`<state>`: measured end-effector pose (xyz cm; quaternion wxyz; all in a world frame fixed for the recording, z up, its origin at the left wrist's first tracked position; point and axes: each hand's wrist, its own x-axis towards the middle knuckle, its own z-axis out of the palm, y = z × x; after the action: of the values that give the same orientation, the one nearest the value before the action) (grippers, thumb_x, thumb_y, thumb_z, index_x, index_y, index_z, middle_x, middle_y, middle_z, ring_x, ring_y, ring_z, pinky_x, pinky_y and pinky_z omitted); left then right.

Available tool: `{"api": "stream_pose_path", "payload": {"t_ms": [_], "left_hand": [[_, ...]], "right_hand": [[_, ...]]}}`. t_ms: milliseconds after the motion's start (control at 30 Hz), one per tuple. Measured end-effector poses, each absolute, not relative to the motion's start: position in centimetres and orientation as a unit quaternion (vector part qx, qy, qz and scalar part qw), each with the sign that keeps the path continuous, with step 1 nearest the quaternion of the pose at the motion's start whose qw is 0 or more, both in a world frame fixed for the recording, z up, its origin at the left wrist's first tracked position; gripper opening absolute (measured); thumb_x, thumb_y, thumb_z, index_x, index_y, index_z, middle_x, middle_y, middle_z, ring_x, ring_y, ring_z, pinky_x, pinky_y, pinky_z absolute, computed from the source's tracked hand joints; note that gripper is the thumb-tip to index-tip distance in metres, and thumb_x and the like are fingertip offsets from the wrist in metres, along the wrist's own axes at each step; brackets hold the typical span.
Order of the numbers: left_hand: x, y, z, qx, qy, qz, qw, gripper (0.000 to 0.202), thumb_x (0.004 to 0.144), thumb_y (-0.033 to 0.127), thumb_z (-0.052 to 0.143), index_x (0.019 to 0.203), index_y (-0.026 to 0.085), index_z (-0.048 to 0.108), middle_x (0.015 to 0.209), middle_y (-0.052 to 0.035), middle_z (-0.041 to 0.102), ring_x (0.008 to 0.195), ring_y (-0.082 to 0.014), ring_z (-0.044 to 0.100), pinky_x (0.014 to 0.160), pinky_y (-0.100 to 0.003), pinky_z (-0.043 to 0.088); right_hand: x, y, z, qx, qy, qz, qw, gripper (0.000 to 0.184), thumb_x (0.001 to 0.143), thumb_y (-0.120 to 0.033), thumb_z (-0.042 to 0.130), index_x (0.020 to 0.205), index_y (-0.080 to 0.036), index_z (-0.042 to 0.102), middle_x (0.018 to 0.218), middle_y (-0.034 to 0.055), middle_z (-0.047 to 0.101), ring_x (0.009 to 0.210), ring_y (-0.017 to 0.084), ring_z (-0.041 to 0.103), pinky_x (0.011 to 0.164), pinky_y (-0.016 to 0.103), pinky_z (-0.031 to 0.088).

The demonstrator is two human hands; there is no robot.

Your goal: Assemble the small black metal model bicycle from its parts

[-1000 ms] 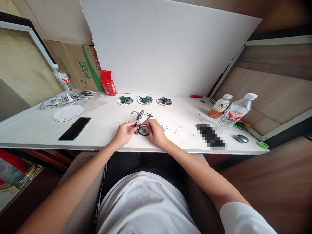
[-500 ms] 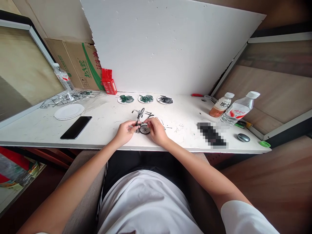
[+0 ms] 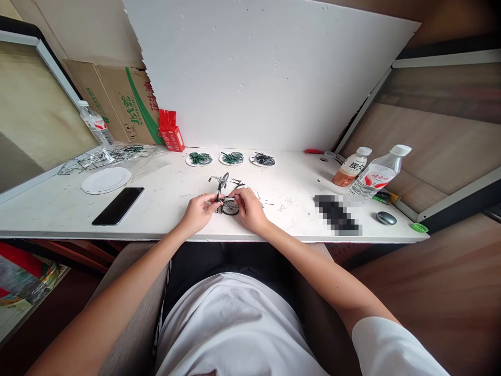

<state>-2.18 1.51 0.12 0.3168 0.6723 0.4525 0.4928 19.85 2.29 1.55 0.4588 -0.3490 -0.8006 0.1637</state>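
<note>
A small dark model bicycle (image 3: 226,194) stands on the white table (image 3: 164,209) in front of me. My left hand (image 3: 199,212) pinches its frame from the left, fingers closed. My right hand (image 3: 249,209) grips it from the right, just above the near wheel (image 3: 230,208). The handlebar and far wheel stick up behind my fingers. A few tiny loose parts (image 3: 263,201) lie to the right of the bicycle.
Three small plates of parts (image 3: 231,158) line the back. A black phone (image 3: 118,205), white plates (image 3: 106,180) and empty part frames (image 3: 97,158) lie left. Two bottles (image 3: 371,175), a mouse (image 3: 386,218) and a green cap (image 3: 419,227) sit right. A red box (image 3: 171,134) and cardboard carton (image 3: 113,104) stand behind.
The hands and the bicycle stay in nearly the same place; the fingers shift slightly on the frame. The view has drifted a little.
</note>
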Motion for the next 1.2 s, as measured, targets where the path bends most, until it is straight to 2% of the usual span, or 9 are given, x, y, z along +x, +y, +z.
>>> {"api": "stream_pose_path", "payload": {"t_ms": [133, 267, 367, 467, 533, 967, 1200], "left_hand": [[-2.27, 1.62, -0.09, 0.673, 0.449, 0.494, 0.318, 0.045, 0.093, 0.049, 0.075, 0.123, 0.017, 0.082, 0.124, -0.0152, 0.08, 0.092, -0.0244, 0.076, 0.085, -0.038, 0.062], [-2.34, 1.73, -0.25, 0.674, 0.449, 0.494, 0.317, 0.044, 0.094, 0.048, 0.075, 0.124, 0.017, 0.081, 0.124, -0.015, 0.08, 0.093, -0.0245, 0.076, 0.085, -0.037, 0.062], [-2.24, 1.68, -0.06, 0.674, 0.451, 0.494, 0.313, 0.044, 0.093, 0.048, 0.074, 0.123, 0.016, 0.081, 0.122, -0.0149, 0.081, 0.092, -0.0245, 0.076, 0.084, -0.037, 0.062], [-2.09, 1.54, 0.24, 0.681, 0.449, 0.493, 0.303, 0.042, 0.093, 0.048, 0.074, 0.121, 0.017, 0.082, 0.121, -0.015, 0.081, 0.095, -0.0256, 0.076, 0.082, -0.036, 0.061], [-2.02, 1.46, 0.37, 0.689, 0.448, 0.491, 0.289, 0.041, 0.093, 0.047, 0.074, 0.119, 0.017, 0.082, 0.118, -0.0146, 0.081, 0.096, -0.0259, 0.075, 0.08, -0.035, 0.061], [-2.07, 1.24, 0.5, 0.695, 0.446, 0.493, 0.276, 0.034, 0.091, 0.041, 0.072, 0.112, 0.017, 0.083, 0.109, -0.013, 0.082, 0.093, -0.0258, 0.075, 0.08, -0.036, 0.059], [-1.99, 1.14, 0.45, 0.7, 0.441, 0.494, 0.267, 0.029, 0.092, 0.037, 0.071, 0.108, 0.017, 0.083, 0.108, -0.0128, 0.081, 0.095, -0.0261, 0.075, 0.081, -0.036, 0.059]], "right_hand": [[19.88, 2.39, 1.4, -0.349, -0.803, 0.161, 0.455, 0.037, 0.092, -0.002, 0.044, 0.114, -0.024, 0.064, 0.089, 0.0045, 0.066, 0.095, 0.025, 0.058, 0.082, 0.036, 0.047], [19.91, 2.49, 1.29, -0.345, -0.802, 0.163, 0.459, 0.03, 0.099, -0.007, 0.044, 0.114, -0.025, 0.064, 0.089, 0.0045, 0.066, 0.095, 0.026, 0.059, 0.083, 0.037, 0.048], [19.9, 2.45, 1.36, -0.345, -0.802, 0.167, 0.458, 0.024, 0.11, -0.021, 0.042, 0.115, -0.025, 0.065, 0.092, 0.0055, 0.069, 0.097, 0.026, 0.061, 0.086, 0.039, 0.049], [19.86, 2.27, 1.56, -0.347, -0.801, 0.176, 0.454, 0.028, 0.115, -0.036, 0.038, 0.118, -0.026, 0.063, 0.105, 0.0076, 0.071, 0.101, 0.025, 0.065, 0.089, 0.039, 0.051], [19.83, 2.14, 1.68, -0.342, -0.805, 0.185, 0.448, 0.03, 0.116, -0.041, 0.035, 0.12, -0.026, 0.061, 0.111, 0.0081, 0.071, 0.102, 0.024, 0.066, 0.088, 0.038, 0.051], [19.79, 2.18, 1.17, -0.302, -0.824, 0.167, 0.45, 0.021, 0.114, -0.034, 0.041, 0.124, -0.026, 0.057, 0.108, 0.0087, 0.068, 0.099, 0.023, 0.066, 0.081, 0.036, 0.053], [19.91, 1.97, 1.21, -0.284, -0.839, 0.144, 0.441, 0.02, 0.112, -0.028, 0.042, 0.129, -0.025, 0.053, 0.108, 0.0094, 0.066, 0.098, 0.025, 0.064, 0.082, 0.038, 0.053]]}}
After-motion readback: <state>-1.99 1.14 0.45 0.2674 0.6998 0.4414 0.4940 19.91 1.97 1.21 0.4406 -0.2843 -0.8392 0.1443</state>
